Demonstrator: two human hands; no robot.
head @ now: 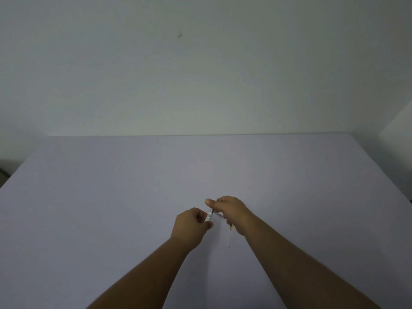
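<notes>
Pinching a clear pen barrel [209, 216] in its curled fingers, the left hand [191, 221] meets the right hand [231, 210], which is closed round a thin refill [230, 227] whose yellow end pokes out below. Both are held over the lilac table [111, 197]. The pen appears to be in two parts, barrel and refill not yet joined; blur hides the finer detail.

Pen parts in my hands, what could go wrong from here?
1. The thin yellow-banded piece hangs below the right hand, seemingly loosely held; it could slip onto the table.
2. The left hand and right hand hold the clear pen barrel between them in the air; a sharp pull might fling small parts.
</notes>
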